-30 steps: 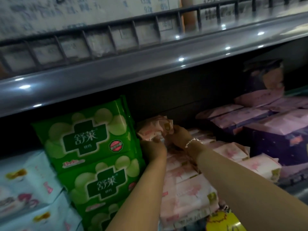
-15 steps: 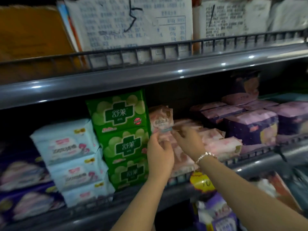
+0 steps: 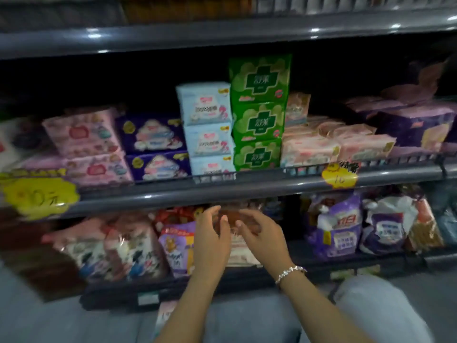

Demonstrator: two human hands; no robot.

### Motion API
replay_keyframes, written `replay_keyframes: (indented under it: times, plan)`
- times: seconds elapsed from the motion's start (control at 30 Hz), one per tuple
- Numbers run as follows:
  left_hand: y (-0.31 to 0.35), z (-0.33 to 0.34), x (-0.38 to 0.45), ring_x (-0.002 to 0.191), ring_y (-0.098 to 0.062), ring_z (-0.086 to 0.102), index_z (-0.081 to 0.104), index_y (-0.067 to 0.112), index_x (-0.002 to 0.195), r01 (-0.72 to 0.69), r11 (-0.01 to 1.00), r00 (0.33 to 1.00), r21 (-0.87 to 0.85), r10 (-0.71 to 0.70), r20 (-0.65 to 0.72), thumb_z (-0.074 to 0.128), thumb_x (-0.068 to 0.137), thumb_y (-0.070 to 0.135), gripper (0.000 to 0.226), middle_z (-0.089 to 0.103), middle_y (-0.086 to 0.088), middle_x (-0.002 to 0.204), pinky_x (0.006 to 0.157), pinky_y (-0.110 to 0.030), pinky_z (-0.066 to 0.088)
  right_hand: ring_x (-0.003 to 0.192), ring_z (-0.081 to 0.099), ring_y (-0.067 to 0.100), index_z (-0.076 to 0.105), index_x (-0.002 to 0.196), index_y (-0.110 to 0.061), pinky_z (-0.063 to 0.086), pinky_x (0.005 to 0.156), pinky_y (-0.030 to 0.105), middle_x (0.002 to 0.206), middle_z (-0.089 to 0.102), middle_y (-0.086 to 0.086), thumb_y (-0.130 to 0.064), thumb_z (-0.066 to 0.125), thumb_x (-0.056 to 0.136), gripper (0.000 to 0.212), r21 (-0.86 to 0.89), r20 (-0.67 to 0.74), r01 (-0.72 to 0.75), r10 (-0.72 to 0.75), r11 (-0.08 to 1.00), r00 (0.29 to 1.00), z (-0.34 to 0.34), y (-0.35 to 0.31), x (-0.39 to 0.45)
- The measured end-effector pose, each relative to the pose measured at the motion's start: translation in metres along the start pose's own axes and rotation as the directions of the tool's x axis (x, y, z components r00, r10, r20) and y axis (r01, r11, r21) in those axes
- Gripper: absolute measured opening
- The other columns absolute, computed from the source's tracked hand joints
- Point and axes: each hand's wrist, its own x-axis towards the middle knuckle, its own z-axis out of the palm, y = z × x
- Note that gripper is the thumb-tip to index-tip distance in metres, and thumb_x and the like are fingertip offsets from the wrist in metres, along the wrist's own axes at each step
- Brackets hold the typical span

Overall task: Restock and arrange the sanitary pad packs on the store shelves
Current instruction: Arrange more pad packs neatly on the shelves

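Sanitary pad packs fill the middle shelf [image 3: 247,191]. A green stack [image 3: 259,112] stands at its centre, with light blue packs [image 3: 207,129] on its left. To the right of the green stack lie pale pink packs [image 3: 309,149], and one pink pack [image 3: 298,107] stands upright against it. My left hand [image 3: 212,236] and my right hand [image 3: 263,235] hang close together below that shelf, in front of the lower one. Their fingers are loosely bent and hold nothing. The right wrist wears a bead bracelet.
Further left on the middle shelf are purple packs [image 3: 153,134] and pink packs [image 3: 84,134]; dark purple packs [image 3: 415,125] sit at the right. Yellow price tags [image 3: 37,196] hang on the rail. The lower shelf holds soft bags, among them purple detergent bags [image 3: 341,224].
Both hands let go of the pink pack, left it upright beside the green stack and dropped to the lower shelf. The view has pulled back and tilted down.
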Motion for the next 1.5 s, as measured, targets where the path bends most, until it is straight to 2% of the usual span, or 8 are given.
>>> replay_keyframes:
  times: [0.2,0.5,0.7,0.87,1.07,1.2,1.27,1.5]
  plan:
    - [-0.096,-0.036,-0.052,0.104,-0.015,0.055,0.057,0.009,0.124,0.17,0.985,0.985,0.026,-0.169,-0.038,0.051,0.098,0.019,0.028,0.057,-0.003,0.118,0.075,-0.01,0.037,0.095,0.063,0.006,0.067,0.11,-0.02,0.053,0.084,0.03,0.104,0.069,-0.008,-0.036,0.066,0.084,0.03,0.079,0.139,-0.107,0.095,0.991,0.986,0.088,0.022,-0.065]
    - [-0.245,-0.042,-0.096,0.1,-0.024,0.062,0.06,0.006,0.115,0.542,0.84,0.837,0.006,-0.54,-0.085,0.054,0.096,0.016,0.022,0.064,-0.01,0.11,0.091,-0.042,0.05,0.092,0.063,0.005,0.066,0.113,-0.02,0.042,0.074,0.003,0.103,0.068,-0.007,-0.025,0.069,0.086,0.027,0.005,0.367,-0.389,0.36,0.921,0.858,0.197,0.097,-0.116]
    - [-0.328,-0.045,-0.113,0.108,-0.02,0.058,0.054,0.011,0.126,0.718,0.692,0.696,0.072,-0.715,-0.07,0.05,0.098,0.026,0.032,0.059,-0.006,0.122,0.089,-0.031,0.047,0.092,0.061,0.009,0.064,0.114,-0.016,0.049,0.08,0.021,0.104,0.067,-0.003,-0.022,0.068,0.087,0.027,-0.117,0.46,-0.548,0.534,0.828,0.709,0.248,0.144,-0.136]
    - [-0.382,-0.041,-0.112,0.118,-0.024,0.055,0.053,0.011,0.131,0.761,0.638,0.643,0.118,-0.766,-0.009,0.047,0.095,0.047,0.051,0.057,-0.006,0.13,0.099,-0.044,0.048,0.097,0.062,0.015,0.059,0.123,-0.014,0.049,0.081,0.024,0.109,0.064,-0.002,-0.024,0.068,0.088,0.037,-0.19,0.508,-0.583,0.587,0.79,0.63,0.286,0.179,-0.132]
    - [-0.422,-0.035,-0.093,0.133,-0.025,0.041,0.025,0.007,0.15,0.822,0.569,0.561,0.033,-0.818,0.128,0.054,0.097,0.029,0.064,0.036,-0.008,0.149,0.101,-0.027,0.034,0.112,0.061,0.014,0.049,0.135,-0.018,0.05,0.098,0.038,0.131,0.06,0.001,-0.033,0.067,0.087,0.053,-0.198,0.588,-0.633,0.607,0.749,0.535,0.339,0.221,-0.114]
    - [-0.454,-0.036,-0.084,0.112,-0.017,0.058,0.038,0.015,0.133,0.835,0.549,0.528,-0.023,-0.791,0.309,0.062,0.09,0.043,0.057,0.056,0.0,0.13,0.092,-0.026,0.051,0.091,0.06,0.005,0.047,0.126,-0.024,0.046,0.067,0.003,0.116,0.062,-0.01,-0.027,0.066,0.089,0.042,-0.248,0.656,-0.66,0.624,0.709,0.424,0.352,0.224,-0.088]
    - [-0.465,-0.039,-0.081,0.103,-0.022,0.067,0.044,0.013,0.13,0.833,0.547,0.529,-0.079,-0.749,0.399,0.062,0.087,0.044,0.056,0.066,-0.007,0.119,0.086,-0.036,0.056,0.09,0.059,0.007,0.045,0.131,-0.019,0.042,0.052,0.002,0.116,0.063,-0.005,-0.021,0.067,0.089,0.047,-0.215,0.674,-0.712,0.629,0.669,0.388,0.356,0.232,-0.082]
    - [-0.457,-0.038,-0.073,0.096,-0.026,0.07,0.055,0.015,0.123,0.826,0.541,0.548,-0.16,-0.702,0.456,0.058,0.095,0.025,0.03,0.071,-0.007,0.108,0.085,-0.045,0.057,0.102,0.062,0.015,0.047,0.127,-0.018,0.052,0.073,0.02,0.124,0.063,0.004,-0.007,0.069,0.085,0.049,-0.048,0.688,-0.875,0.651,0.481,0.32,0.368,0.238,-0.086]
